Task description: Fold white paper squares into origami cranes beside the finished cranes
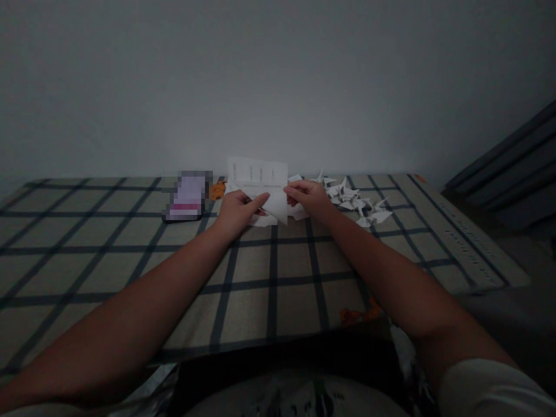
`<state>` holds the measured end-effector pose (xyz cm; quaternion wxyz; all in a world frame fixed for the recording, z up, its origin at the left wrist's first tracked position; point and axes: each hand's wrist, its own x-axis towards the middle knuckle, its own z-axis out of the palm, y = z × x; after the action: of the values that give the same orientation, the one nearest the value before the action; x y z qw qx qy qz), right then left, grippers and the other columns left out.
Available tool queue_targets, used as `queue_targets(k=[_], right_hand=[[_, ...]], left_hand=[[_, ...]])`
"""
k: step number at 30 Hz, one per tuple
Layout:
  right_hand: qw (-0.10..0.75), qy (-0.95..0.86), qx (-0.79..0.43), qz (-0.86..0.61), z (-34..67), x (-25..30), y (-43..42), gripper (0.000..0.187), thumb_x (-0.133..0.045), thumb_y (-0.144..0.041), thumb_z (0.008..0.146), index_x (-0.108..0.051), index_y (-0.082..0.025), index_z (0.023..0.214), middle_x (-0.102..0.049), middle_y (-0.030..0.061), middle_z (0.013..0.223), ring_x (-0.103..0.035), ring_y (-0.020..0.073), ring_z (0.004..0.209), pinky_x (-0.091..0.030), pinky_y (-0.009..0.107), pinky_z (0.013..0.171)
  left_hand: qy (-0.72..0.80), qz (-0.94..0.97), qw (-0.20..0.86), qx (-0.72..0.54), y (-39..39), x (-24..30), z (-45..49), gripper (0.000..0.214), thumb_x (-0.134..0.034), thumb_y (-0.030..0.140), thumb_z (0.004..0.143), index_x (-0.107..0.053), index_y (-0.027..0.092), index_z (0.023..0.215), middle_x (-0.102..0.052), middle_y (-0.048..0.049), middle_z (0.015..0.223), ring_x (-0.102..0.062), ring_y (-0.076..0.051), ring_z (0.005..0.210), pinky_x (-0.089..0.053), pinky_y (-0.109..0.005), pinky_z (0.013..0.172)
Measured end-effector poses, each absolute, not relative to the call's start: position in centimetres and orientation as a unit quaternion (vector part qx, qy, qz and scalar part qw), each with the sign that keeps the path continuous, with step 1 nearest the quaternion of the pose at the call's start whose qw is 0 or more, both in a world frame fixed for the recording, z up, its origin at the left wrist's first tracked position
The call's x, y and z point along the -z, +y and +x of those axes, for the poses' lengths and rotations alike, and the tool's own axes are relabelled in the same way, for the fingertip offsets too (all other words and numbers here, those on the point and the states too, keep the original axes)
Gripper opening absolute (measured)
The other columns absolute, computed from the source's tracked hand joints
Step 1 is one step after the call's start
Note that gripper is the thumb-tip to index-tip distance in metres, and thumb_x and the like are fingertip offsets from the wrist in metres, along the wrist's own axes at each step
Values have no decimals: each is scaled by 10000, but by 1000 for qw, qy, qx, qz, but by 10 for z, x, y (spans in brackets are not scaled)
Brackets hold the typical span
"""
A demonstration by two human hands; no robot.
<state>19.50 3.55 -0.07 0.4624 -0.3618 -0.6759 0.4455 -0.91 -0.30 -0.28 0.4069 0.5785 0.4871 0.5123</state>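
Paper (277, 207) is curving between the two hands near the far edge of the table (252, 313), in front of the wall (278, 87). The left hand (240, 210) is pinching its left part, thumb lying on top; the right hand (307, 194) is gripping near its right edge with bent fingertips. A printed panel (258, 170) is rising behind; whether it is joining the same sheet, I cannot tell. The sheet is probably feeling very light, soft to bend and easy to crease or tear, so edges and corners are offering the safest hold. Paper figures (347, 194), sharp-pointed and crisply folded, are lying clustered beyond the right hand. Woven-looking checked cloth (93, 231) is covering the table, and a phone (189, 194), its screen blurred, is resting left of the left hand.
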Motion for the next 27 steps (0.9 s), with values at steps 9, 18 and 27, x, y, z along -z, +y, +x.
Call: queue_targets(k=[9, 18, 27], right_hand=[[453, -666, -477, -351, 196, 4, 37, 369, -707, -485, 788, -691, -139, 916, -660, 5, 712, -583, 97, 623, -502, 254, 631], [463, -685, -427, -365, 195, -3, 33, 316, -702, -450, 794, -675, -137, 819, -637, 1, 671, -559, 95, 609, -477, 251, 628], [472, -647, -479, -358, 194, 3, 36, 361, -720, -493, 769, -699, -147, 868, -675, 8, 712, -580, 94, 605, -497, 246, 615]], left_hand=[[495, 567, 378, -539, -1, 6, -11, 427, -784, 491, 729, -760, 110, 921, -774, -100, 835, -681, -159, 600, -538, -238, 562], [460, 543, 458, -533, -3, 3, -6, 436, -794, 481, 704, -747, 101, 913, -775, -109, 895, -690, -158, 619, -586, -273, 608], [516, 581, 396, -490, -4, -1, -9, 351, -785, 462, 712, -731, 115, 717, -739, -93, 680, -679, -176, 582, -533, -253, 569]])
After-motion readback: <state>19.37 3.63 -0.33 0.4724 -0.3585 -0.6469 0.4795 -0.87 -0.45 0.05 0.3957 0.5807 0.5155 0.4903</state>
